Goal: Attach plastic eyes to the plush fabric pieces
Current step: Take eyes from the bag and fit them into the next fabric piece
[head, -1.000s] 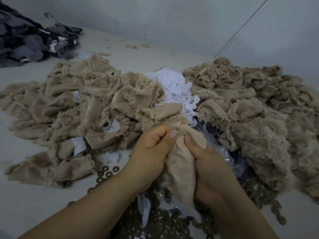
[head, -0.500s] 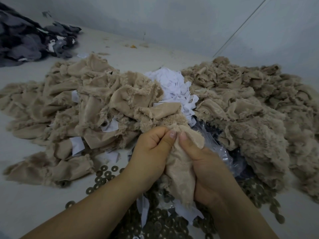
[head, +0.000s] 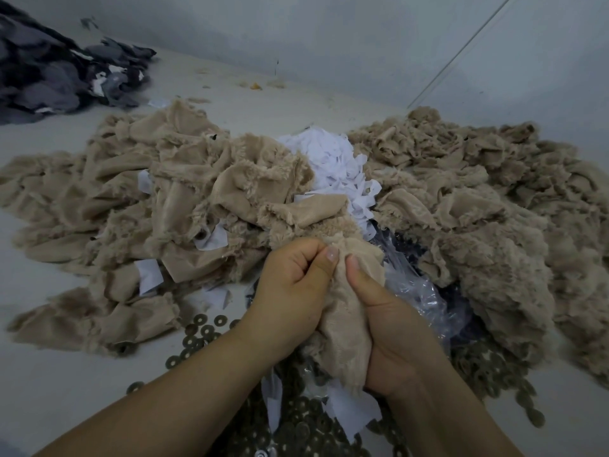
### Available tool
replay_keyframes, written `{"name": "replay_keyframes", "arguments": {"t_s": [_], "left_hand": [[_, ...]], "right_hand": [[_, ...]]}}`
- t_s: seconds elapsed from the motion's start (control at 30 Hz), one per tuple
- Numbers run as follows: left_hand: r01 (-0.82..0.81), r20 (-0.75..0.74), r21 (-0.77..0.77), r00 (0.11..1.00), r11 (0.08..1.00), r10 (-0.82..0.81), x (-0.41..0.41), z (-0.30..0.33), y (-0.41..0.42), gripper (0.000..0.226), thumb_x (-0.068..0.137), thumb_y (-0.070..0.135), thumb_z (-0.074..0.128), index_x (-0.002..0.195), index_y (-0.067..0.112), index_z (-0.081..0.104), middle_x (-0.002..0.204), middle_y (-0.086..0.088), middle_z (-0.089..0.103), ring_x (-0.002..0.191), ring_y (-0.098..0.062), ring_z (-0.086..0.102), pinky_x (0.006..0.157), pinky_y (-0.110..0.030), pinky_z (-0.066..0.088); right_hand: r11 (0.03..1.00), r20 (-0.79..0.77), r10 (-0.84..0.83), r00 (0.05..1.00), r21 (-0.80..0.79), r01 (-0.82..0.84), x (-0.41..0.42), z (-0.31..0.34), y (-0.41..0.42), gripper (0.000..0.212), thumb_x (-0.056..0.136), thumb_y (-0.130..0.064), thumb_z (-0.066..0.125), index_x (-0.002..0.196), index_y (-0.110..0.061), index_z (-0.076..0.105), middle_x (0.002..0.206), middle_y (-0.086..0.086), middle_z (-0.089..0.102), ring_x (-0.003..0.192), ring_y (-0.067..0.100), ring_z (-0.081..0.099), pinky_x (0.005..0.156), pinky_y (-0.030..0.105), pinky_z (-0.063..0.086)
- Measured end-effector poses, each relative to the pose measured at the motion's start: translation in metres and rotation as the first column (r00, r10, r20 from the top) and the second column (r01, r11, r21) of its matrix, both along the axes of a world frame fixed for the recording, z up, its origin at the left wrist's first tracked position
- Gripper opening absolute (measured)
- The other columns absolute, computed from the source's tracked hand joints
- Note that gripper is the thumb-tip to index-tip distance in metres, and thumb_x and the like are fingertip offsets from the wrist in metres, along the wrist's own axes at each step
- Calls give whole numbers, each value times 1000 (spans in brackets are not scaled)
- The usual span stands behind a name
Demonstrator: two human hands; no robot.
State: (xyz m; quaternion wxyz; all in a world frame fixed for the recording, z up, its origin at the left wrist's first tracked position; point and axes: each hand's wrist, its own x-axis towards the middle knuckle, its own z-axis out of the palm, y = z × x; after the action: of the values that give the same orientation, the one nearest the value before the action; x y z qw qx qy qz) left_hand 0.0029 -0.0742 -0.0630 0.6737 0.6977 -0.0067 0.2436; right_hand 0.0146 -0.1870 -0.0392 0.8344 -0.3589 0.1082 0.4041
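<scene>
While both thumbs press together at the top of 1 tan plush piece (head: pixel 346 328), no eye is visible, so whether a post is being pushed through is a guess. Left hand (head: pixel 290 298) is curled into a fist on the piece's left edge, thumb against the cloth; right hand (head: pixel 392 328) wraps it from the right, thumb up on the fabric, fingers hidden behind. Piece hangs between the hands, just above the washers (head: pixel 201 328) scattered on the table (head: pixel 49 390).

Progress: cannot count finished pieces. 2 big tan heaps, left pile (head: pixel 131 199) and right pile (head: pixel 478 206), flank a white scrap pile (head: pixel 333 159); which is done and which is waiting cannot be told. A clear bag (head: pixel 418 288) lies just right of the hands, contents dark and unclear. Dark fabric (head: pixel 49 70) sits far left, well apart. Judging by heap size, plenty is likely left. Current step looks like seating or locking 1 eye in the held piece.
</scene>
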Motion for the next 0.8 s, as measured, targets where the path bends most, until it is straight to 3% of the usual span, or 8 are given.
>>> {"name": "replay_keyframes", "arguments": {"t_s": [0.23,0.37,0.47,0.8], "left_hand": [[-74,49,115,996,991,69,-1,-6,1,39,97,13,50,60,1,42,53,8,39,50,-3,35,48,-17,33],[-104,36,84,994,991,102,2,-7,10,40,96,15,51,62,-5,42,55,3,39,52,-7,36,49,-21,34],[-84,67,86,995,993,78,2,-4,10,39,93,17,50,60,1,39,54,6,38,51,-5,35,49,-20,33],[6,56,-5,998,1000,-6,2,-7,12,41,94,18,50,65,-10,44,55,-10,40,52,-14,37,49,-26,35]], "right_hand": [[999,-7,-45,999,-1,45,-2,-3,3,50,93,-37,55,127,-1,65,121,26,68,117,34,65,106,46,46],[1000,13,10,1000,-26,-9,-2,-1,4,52,95,-36,54,131,1,61,126,27,65,121,36,62,107,46,45],[1000,56,-2,998,-10,2,-3,-2,2,54,91,-32,56,134,1,58,130,27,63,124,37,60,109,48,43],[997,234,-2,972,-76,20,2,-7,-5,47,89,-25,60,130,-3,62,124,25,67,116,38,65,99,49,53]]}}
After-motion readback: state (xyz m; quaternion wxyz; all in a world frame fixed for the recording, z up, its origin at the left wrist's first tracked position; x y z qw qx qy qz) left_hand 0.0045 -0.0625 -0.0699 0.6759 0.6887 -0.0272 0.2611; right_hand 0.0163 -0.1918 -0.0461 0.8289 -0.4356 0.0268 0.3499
